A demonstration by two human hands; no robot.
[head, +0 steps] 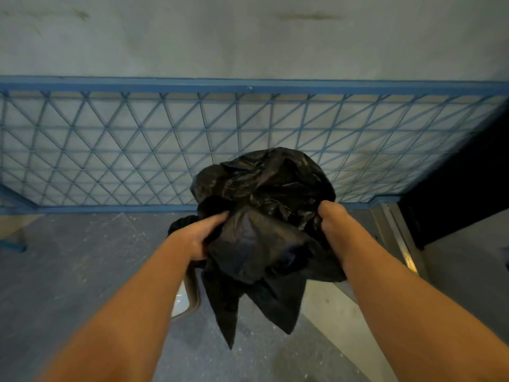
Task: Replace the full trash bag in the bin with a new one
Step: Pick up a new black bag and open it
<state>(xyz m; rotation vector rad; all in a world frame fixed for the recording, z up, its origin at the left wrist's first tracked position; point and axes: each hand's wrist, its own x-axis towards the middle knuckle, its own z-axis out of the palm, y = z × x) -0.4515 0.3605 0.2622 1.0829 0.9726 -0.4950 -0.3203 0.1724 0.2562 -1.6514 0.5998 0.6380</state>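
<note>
A crumpled black trash bag [259, 210] hangs in front of me at mid-frame, its loose corners dangling down toward the floor. My left hand [202, 235] grips the bag's left side, fingers pushed into the plastic. My right hand [332, 219] grips its right side, fingers curled into the folds. Below my left wrist the rim of a pale bin [190, 296] shows; most of it is hidden behind the bag and my forearm.
A blue metal lattice railing [137, 150] runs across in front of me against a pale wall. The floor [82, 266] is grey concrete. A dark doorway [468, 183] with a metal threshold strip [399, 238] lies to the right.
</note>
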